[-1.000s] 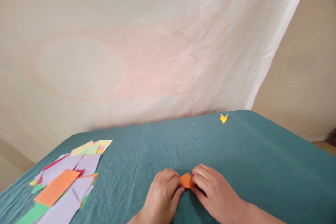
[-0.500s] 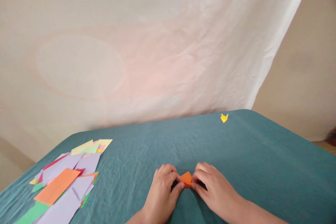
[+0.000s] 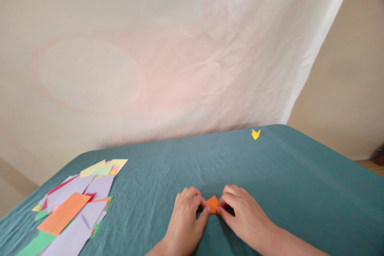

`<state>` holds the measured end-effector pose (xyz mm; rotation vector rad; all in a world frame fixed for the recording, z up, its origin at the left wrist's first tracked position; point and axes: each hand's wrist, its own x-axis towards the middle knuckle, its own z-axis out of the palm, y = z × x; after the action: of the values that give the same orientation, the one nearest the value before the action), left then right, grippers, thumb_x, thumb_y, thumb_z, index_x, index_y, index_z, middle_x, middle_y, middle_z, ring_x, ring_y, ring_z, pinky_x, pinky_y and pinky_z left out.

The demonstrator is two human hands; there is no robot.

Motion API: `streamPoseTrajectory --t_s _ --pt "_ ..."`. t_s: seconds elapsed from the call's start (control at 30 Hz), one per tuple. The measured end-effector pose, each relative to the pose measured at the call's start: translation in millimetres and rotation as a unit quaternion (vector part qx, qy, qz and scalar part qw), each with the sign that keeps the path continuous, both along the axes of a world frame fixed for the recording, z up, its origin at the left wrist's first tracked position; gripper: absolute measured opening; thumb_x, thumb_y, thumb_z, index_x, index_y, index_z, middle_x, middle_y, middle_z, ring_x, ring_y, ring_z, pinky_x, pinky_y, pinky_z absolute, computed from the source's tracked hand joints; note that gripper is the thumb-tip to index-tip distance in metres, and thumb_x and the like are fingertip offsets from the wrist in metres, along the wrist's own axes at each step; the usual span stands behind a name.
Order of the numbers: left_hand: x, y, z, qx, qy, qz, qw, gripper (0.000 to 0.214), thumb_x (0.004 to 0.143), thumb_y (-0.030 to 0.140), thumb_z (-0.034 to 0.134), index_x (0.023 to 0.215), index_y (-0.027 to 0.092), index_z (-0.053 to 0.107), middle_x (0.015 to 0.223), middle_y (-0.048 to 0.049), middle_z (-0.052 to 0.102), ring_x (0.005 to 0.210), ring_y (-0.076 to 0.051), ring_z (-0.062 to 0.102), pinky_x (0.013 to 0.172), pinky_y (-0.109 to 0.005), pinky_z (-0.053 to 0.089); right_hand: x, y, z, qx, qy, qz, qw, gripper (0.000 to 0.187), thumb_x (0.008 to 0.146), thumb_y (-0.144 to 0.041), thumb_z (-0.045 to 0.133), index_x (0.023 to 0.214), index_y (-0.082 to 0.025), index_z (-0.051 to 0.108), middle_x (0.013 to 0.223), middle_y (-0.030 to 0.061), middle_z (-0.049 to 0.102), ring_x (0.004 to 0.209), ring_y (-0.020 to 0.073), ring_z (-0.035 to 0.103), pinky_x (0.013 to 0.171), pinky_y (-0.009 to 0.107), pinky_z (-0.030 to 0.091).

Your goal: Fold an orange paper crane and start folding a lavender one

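A small folded piece of orange paper [image 3: 213, 204] is between my two hands, low in the middle of the head view, with a point at its top. My left hand [image 3: 187, 216] pinches its left edge between thumb and fingers. On the opposite side, the thumb and fingers of my right hand [image 3: 241, 212] pinch the right edge. Fingertips cover both side edges of the paper, so its full outline is hidden.
A loose pile of coloured paper sheets [image 3: 64, 212] spreads over the left of the teal tablecloth [image 3: 156, 176]. Near the far right edge sits a small yellow folded-paper bird [image 3: 255, 134]. Behind the table hangs a pale cloth [image 3: 180, 68].
Both hands keep their hold on the orange paper, which looks slightly flatter than before. Otherwise the view has only shifted a little.
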<state>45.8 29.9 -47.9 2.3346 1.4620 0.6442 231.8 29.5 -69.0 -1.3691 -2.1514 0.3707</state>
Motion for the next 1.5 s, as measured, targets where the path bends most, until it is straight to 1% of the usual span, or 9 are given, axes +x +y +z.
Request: streamPoseTrajectory --t_s 0.33,0.67,1.1,1.23,1.27,1.33,1.4,1.43,1.5 --pt "3 0 2.0 -0.016 0.003 0.038 0.999 0.01 0.079 0.015 0.058 0.07 0.018 0.061 0.082 -0.0013 0.061 0.085 -0.021 0.055 0.075 -0.035 0.035 0 3 -1.8 -0.011 0.007 -0.007 1.0 0.014 0.078 -0.01 0.067 0.069 -0.02 0.061 0.076 -0.0016 0.058 0.077 0.0159 0.054 0.07 0.028 0.037" --pt "2 0 4.0 -0.011 0.002 0.025 1.0 0.012 0.082 0.016 0.056 0.071 0.019 0.061 0.081 -0.0014 0.062 0.084 -0.021 0.056 0.075 -0.034 0.036 1 4 -3.3 -0.003 -0.019 -0.004 1.0 0.015 0.078 -0.01 0.066 0.069 -0.019 0.06 0.076 -0.0021 0.059 0.076 0.0151 0.054 0.068 0.028 0.035" --pt "2 1 -1.0 -0.014 0.01 0.023 1.0 0.015 0.085 0.016 0.053 0.071 0.018 0.059 0.079 -0.0008 0.061 0.082 -0.02 0.054 0.073 -0.034 0.034 -3 4 2.6 -0.029 -0.032 -0.011 0.999 0.013 0.08 -0.011 0.065 0.069 -0.019 0.062 0.077 -0.0004 0.06 0.077 0.0167 0.056 0.069 0.028 0.038" --pt "1 0 -0.4 -0.014 0.006 0.024 1.0 0.014 0.084 0.016 0.054 0.072 0.018 0.06 0.078 -0.0006 0.061 0.08 -0.019 0.053 0.073 -0.033 0.033 3 3 8.4 -0.026 -0.029 0.0 0.999 0.014 0.081 -0.012 0.064 0.07 -0.02 0.061 0.075 -0.0016 0.06 0.075 0.0152 0.056 0.067 0.026 0.038" --pt "1 -1 -0.3 -0.014 0.006 0.026 1.0 0.013 0.084 0.015 0.054 0.072 0.018 0.06 0.078 -0.0005 0.061 0.08 -0.019 0.053 0.073 -0.033 0.033 6 1 9.9 -0.017 -0.033 0.013 0.999 0.015 0.083 -0.011 0.061 0.071 -0.02 0.061 0.075 -0.0016 0.061 0.074 0.0147 0.057 0.066 0.026 0.038" --pt "0 -1 -0.6 -0.013 0.005 0.029 0.999 0.013 0.083 0.015 0.054 0.072 0.018 0.06 0.078 -0.0006 0.061 0.08 -0.019 0.053 0.074 -0.033 0.033 10 -5 11.3 0.024 -0.066 0.066 0.995 0.019 0.089 -0.01 0.052 0.076 -0.021 0.062 0.077 -0.0005 0.062 0.073 0.0143 0.058 0.064 0.026 0.038" --pt "0 -1 -1.4 -0.011 0.005 0.029 0.999 0.013 0.083 0.015 0.054 0.072 0.018 0.06 0.079 -0.0007 0.061 0.08 -0.019 0.053 0.074 -0.033 0.033 11 -12 9.0 0.099 -0.137 0.118 0.978 0.016 0.086 -0.011 0.052 0.078 -0.021 0.062 0.07 0.0006 0.063 0.067 0.0162 0.058 0.062 0.029 0.037" --pt "0 0 -1.8 -0.011 0.005 0.029 0.999 0.013 0.083 0.015 0.054 0.072 0.018 0.06 0.079 -0.0008 0.061 0.081 -0.019 0.053 0.074 -0.033 0.033 11 -16 6.5 0.136 -0.176 0.12 0.968 0.015 0.083 -0.01 0.054 0.088 -0.02 0.064 0.07 0.0012 0.065 0.064 0.0174 0.059 0.06 0.03 0.037" --pt "0 0 -2.3 -0.01 0.003 0.032 0.999 0.013 0.082 0.015 0.054 0.071 0.018 0.059 0.079 -0.0009 0.061 0.081 -0.019 0.053 0.074 -0.033 0.033 8 -24 -0.4 0.219 -0.227 0.137 0.939 0.028 0.081 -0.011 0.053 0.106 -0.018 0.061 0.062 0.0001 0.065 0.054 0.0171 0.059 0.054 0.031 0.035"
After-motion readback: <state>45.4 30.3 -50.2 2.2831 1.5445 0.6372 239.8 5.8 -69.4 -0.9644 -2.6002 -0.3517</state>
